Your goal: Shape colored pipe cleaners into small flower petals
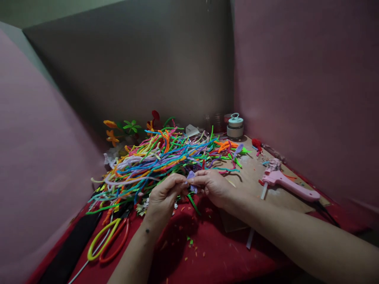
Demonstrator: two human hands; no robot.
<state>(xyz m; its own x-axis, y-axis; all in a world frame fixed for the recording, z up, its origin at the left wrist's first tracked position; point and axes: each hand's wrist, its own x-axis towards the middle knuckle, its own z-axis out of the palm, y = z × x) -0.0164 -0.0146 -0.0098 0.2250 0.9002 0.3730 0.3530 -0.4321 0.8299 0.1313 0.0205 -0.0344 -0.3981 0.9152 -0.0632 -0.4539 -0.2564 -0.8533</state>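
Between my two hands is a small purple pipe cleaner piece, bent into petal-like loops. My left hand pinches its left side with thumb and forefinger. Closed on the right side of it is my right hand, the fingertips of both hands nearly meeting. A dark green stem-like strip points down just below them; whether it joins the purple piece I cannot tell. Right behind the hands lies a big heap of pipe cleaners in many colours.
On the right, a pink glue gun rests on a brown board. Red-and-yellow-handled scissors lie front left on the red cloth, among scraps. A lidded jar and pipe cleaner flowers stand at the back. Pink and grey panels enclose the table.
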